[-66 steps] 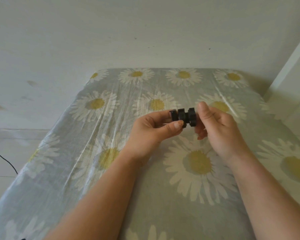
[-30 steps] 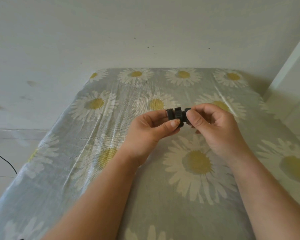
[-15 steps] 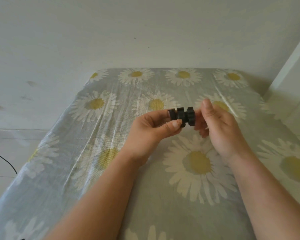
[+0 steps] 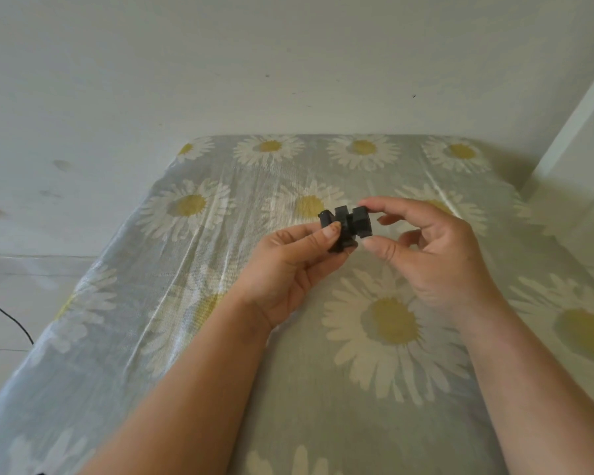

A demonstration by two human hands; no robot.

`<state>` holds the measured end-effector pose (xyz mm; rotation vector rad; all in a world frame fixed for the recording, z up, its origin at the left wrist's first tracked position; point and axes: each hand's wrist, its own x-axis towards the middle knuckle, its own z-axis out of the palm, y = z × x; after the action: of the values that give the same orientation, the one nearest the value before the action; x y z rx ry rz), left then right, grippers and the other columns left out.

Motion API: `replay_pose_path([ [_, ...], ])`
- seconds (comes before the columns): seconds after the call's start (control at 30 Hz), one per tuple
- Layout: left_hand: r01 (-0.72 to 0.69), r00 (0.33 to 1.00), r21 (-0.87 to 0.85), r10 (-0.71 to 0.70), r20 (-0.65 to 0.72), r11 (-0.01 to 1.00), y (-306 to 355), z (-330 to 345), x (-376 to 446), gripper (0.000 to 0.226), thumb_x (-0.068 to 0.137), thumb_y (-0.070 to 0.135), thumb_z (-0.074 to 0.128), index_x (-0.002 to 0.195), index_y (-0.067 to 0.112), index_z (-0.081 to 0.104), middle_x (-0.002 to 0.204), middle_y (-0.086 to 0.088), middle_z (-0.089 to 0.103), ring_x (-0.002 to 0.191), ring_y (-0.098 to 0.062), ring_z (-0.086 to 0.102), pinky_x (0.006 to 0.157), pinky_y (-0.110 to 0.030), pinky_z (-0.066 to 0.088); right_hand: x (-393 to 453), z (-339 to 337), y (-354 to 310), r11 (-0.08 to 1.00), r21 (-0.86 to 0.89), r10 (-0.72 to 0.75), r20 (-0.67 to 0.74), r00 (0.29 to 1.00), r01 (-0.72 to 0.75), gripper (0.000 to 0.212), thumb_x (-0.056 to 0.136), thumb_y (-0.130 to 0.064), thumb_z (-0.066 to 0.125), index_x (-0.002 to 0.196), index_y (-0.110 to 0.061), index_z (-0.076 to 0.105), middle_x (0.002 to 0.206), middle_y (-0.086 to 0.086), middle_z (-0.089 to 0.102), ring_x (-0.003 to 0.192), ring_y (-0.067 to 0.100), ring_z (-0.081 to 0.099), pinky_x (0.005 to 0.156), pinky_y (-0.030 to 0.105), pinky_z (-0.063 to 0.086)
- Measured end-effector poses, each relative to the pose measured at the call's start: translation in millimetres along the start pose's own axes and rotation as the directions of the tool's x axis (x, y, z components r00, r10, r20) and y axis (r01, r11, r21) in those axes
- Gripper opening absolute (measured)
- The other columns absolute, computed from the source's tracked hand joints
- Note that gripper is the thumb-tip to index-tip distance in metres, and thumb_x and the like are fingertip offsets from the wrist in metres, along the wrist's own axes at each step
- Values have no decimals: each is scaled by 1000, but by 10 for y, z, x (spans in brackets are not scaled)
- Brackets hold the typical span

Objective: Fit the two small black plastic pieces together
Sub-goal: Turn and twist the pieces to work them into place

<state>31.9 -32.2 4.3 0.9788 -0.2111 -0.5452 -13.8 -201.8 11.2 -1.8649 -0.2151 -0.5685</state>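
Two small black plastic pieces are held together in the air above the table. My left hand (image 4: 288,265) pinches the left black piece (image 4: 338,224), a ribbed part with two raised discs, between thumb and fingers. My right hand (image 4: 426,248) grips the right black piece (image 4: 361,222), a chunky knob, between index fingertip on top and thumb below. The two pieces touch end to end along one line; the joint between them is partly hidden by my fingers.
A table (image 4: 220,337) covered with a grey cloth printed with white and yellow daisies fills the view. A white wall (image 4: 220,63) stands behind it and a white frame (image 4: 570,132) at the right. A thin black cable (image 4: 7,317) lies on the floor at the left.
My right hand has turned about the knob, its fingers shifting from behind it to a pinch on top and below. The left hand and its piece have stayed nearly still.
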Motion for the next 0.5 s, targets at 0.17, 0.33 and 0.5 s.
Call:
replay_pose_path([
  [0.17, -57, 998, 41, 56, 16, 998, -9, 40, -13, 30, 68, 11, 63, 94, -4, 66, 83, -7, 74, 79, -12, 71, 69, -19, 54, 1, -8, 4, 999, 23, 31, -11, 999, -31, 29, 75, -23, 76, 93, -45, 69, 90, -29, 66, 76, 3, 54, 61, 24, 46],
  [0.33, -120, 993, 119, 119, 12, 986, -14, 70, -20, 41, 68, 9, 63, 106, -6, 61, 92, -11, 71, 84, -14, 70, 75, -22, 54, -2, -11, 14, 999, 28, 45, -16, 999, -45, 22, 75, -34, 71, 93, -45, 69, 87, -25, 67, 73, 5, 54, 62, 20, 47],
  [0.5, -198, 979, 250, 205, 0, 948, -37, 89, -32, 43, 66, 13, 67, 107, 0, 63, 98, -14, 71, 90, -19, 69, 77, -24, 54, -12, -29, 22, 997, 48, 56, -18, 998, -55, 22, 78, -38, 67, 99, -44, 65, 83, -24, 65, 74, -1, 57, 63, 11, 44],
])
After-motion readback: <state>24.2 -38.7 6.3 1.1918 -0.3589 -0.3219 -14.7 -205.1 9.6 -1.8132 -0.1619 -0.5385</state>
